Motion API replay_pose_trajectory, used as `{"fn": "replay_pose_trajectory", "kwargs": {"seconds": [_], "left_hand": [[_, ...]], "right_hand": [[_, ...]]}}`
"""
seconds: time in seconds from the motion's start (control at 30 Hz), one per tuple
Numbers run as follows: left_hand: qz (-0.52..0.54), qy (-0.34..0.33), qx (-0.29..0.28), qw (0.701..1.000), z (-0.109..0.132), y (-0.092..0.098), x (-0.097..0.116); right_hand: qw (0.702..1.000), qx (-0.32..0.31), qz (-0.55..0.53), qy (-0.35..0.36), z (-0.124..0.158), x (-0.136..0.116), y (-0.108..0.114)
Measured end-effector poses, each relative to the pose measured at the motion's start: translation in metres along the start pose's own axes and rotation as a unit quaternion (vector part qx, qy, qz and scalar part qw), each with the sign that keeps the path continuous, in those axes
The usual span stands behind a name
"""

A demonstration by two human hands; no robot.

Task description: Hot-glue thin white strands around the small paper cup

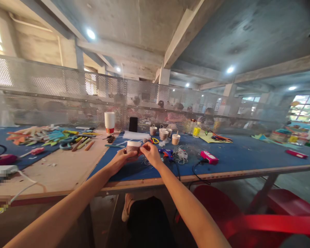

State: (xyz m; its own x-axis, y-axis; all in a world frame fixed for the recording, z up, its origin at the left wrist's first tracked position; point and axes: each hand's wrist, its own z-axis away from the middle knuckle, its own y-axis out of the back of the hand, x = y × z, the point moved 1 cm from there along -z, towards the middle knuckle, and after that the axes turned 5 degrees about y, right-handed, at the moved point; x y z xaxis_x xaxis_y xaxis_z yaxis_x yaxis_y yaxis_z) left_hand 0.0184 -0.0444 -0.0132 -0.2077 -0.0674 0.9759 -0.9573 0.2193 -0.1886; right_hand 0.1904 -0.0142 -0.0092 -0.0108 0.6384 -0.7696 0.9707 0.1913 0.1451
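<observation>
A small paper cup (pixel 133 147) with a brown wrap and white rim is gripped by my left hand (pixel 120 159), whose fingers curl round its left side. On the cup's right side, my right hand (pixel 150 153) is pinched at the wrap; anything between those fingertips is too small to name. Just right of my right hand lies a blue and orange glue gun (pixel 167 154) beside a tangle of clear strands (pixel 181 155). Yellow-handled scissors (pixel 154 140) rest behind my hands. Several similar brown-wrapped cups (pixel 164 133) stand farther back.
A white paper cup (pixel 109 122) and an upright black phone (pixel 133 124) stand by the perforated metal screen (pixel 144 91). Coloured strips (pixel 36 134) are heaped at left. A pink power strip (pixel 209 157) with a cable lies right, near red stools (pixel 214 203).
</observation>
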Motion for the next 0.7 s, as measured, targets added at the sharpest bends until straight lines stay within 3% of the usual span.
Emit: {"fn": "replay_pose_trajectory", "kwargs": {"seconds": [0.43,0.7], "left_hand": [[0.002,0.007,0.010,1.000,-0.0009,-0.0013,-0.0024],[0.058,0.018,-0.057,0.996,0.0046,0.0006,0.0017]], "right_hand": [[0.999,-0.014,-0.040,-0.026,-0.0040,0.0051,0.0015],[1.000,-0.005,-0.011,-0.027,-0.0046,0.0086,0.0024]]}}
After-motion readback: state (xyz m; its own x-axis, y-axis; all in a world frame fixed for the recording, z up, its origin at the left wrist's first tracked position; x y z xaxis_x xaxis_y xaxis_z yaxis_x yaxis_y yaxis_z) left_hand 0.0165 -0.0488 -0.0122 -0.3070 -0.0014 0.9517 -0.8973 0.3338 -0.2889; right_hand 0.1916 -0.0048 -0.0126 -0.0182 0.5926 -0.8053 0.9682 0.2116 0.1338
